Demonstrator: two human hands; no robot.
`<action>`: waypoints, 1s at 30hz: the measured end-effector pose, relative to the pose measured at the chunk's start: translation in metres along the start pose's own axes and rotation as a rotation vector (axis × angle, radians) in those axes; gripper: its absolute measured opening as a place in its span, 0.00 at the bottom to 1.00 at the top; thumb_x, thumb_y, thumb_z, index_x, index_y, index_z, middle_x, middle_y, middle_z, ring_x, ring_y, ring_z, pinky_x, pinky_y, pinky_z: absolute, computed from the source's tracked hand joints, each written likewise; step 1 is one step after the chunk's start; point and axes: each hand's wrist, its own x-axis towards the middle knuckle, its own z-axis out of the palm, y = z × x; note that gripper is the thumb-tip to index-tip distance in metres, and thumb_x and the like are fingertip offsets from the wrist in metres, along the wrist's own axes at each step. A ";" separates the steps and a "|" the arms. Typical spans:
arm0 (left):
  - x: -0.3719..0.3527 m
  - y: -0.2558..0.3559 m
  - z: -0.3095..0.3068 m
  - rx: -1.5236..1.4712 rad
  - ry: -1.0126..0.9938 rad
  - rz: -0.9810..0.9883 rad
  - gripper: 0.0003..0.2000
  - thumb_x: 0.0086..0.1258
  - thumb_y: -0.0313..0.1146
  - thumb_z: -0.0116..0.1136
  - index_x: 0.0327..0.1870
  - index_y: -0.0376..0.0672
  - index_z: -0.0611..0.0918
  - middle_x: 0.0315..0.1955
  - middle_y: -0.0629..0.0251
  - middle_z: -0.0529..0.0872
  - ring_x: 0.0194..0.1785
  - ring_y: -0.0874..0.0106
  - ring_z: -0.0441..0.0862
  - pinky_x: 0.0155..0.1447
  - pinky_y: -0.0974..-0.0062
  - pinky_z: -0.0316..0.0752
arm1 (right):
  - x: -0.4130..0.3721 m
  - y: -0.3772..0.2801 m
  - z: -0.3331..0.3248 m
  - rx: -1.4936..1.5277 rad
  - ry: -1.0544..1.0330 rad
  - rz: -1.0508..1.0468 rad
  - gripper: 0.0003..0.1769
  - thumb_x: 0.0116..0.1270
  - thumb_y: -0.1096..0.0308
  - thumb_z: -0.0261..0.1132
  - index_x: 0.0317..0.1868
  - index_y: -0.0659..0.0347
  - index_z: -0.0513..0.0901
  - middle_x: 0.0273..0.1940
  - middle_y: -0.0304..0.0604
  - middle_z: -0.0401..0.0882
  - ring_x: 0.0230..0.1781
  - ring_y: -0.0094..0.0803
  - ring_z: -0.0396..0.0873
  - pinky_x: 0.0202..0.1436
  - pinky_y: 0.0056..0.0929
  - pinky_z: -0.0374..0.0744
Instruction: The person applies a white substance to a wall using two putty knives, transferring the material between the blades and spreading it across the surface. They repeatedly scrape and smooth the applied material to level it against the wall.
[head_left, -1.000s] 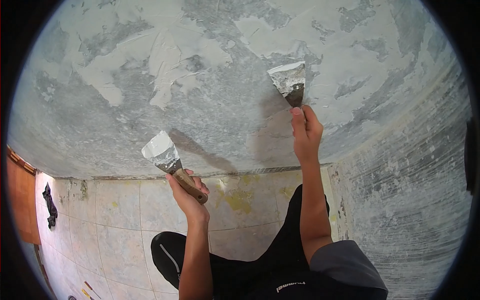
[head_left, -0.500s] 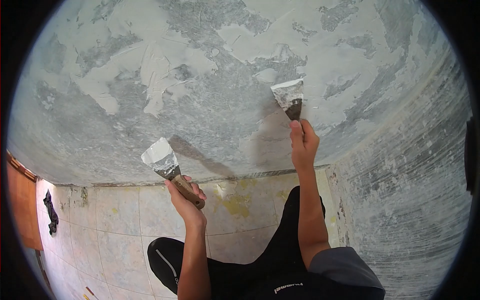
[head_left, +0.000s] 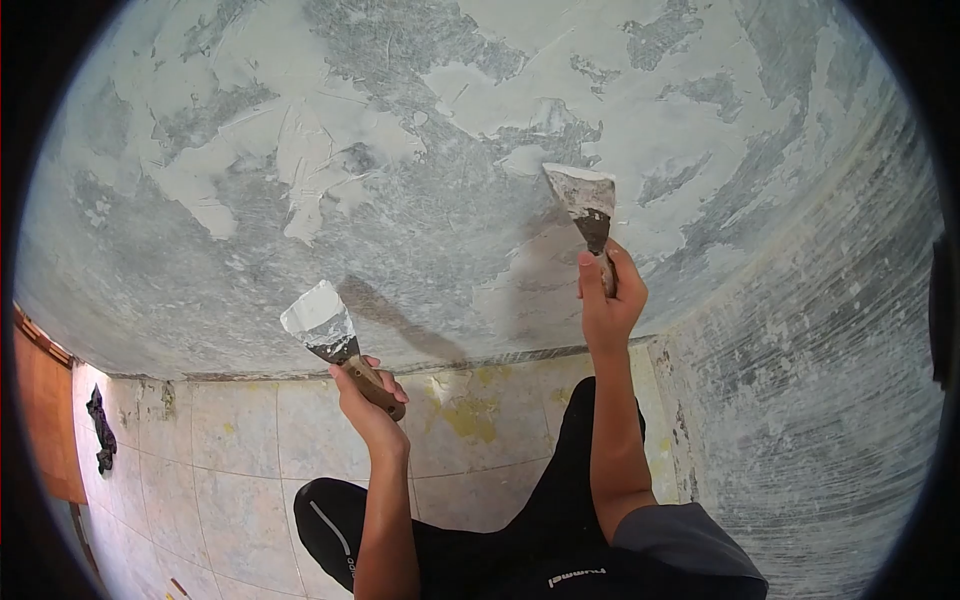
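My left hand (head_left: 370,395) is closed round the wooden handle of a putty knife (head_left: 325,325), whose blade carries a thick white layer of filler along its end. My right hand (head_left: 612,300) grips a second putty knife (head_left: 587,198), thumb along the handle. Its smeared blade lies close to the grey wall (head_left: 430,220), with white filler along the edge. Pale patches of filler cover much of the wall's upper part, and grey shows between them. The blade in my left hand is lower, in front of the bare grey part.
Below the wall runs a tiled floor (head_left: 235,430) with yellowish stains. A second, streaked grey wall (head_left: 800,400) meets it at the right. At the far left are an orange-brown wooden panel (head_left: 45,415) and a dark crumpled cloth (head_left: 100,430). My black-clad knees (head_left: 325,525) are bent below.
My right hand has turned its putty knife, and the blade's edge now slants the other way and sits slightly lower. My left hand with its knife has hardly moved.
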 end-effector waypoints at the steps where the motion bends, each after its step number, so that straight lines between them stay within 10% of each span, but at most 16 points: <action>1: 0.000 0.000 0.000 -0.003 0.001 0.001 0.31 0.85 0.65 0.33 0.45 0.43 0.75 0.19 0.68 0.73 0.20 0.74 0.71 0.28 0.75 0.68 | 0.002 -0.004 0.001 0.001 -0.002 -0.002 0.16 0.77 0.64 0.70 0.56 0.67 0.87 0.26 0.32 0.71 0.28 0.19 0.65 0.31 0.23 0.65; 3: 0.002 -0.001 0.000 0.013 0.008 -0.014 0.31 0.85 0.65 0.32 0.45 0.42 0.75 0.19 0.68 0.73 0.20 0.74 0.71 0.28 0.75 0.68 | 0.005 -0.008 0.004 -0.191 0.054 -0.330 0.20 0.76 0.67 0.70 0.65 0.65 0.85 0.37 0.39 0.75 0.34 0.23 0.69 0.35 0.24 0.69; 9: 0.001 -0.001 0.000 0.010 0.004 -0.019 0.32 0.85 0.66 0.32 0.45 0.42 0.76 0.19 0.67 0.73 0.20 0.74 0.71 0.28 0.75 0.68 | -0.008 0.005 0.016 -0.377 0.086 -0.295 0.17 0.81 0.71 0.62 0.66 0.65 0.84 0.54 0.49 0.72 0.41 0.28 0.73 0.40 0.25 0.74; 18: 0.001 0.001 -0.007 0.002 -0.004 -0.005 0.32 0.85 0.65 0.33 0.45 0.42 0.77 0.19 0.68 0.73 0.20 0.74 0.71 0.28 0.75 0.68 | 0.001 0.005 0.038 -0.003 0.129 -0.076 0.17 0.85 0.65 0.59 0.61 0.72 0.78 0.43 0.46 0.84 0.39 0.22 0.78 0.45 0.22 0.78; 30: -0.002 0.004 -0.012 0.026 -0.015 0.028 0.31 0.84 0.67 0.35 0.45 0.45 0.77 0.19 0.69 0.74 0.21 0.75 0.71 0.27 0.76 0.67 | -0.002 -0.002 0.037 -0.014 0.135 -0.054 0.14 0.85 0.64 0.59 0.53 0.70 0.77 0.41 0.41 0.78 0.35 0.20 0.73 0.41 0.21 0.75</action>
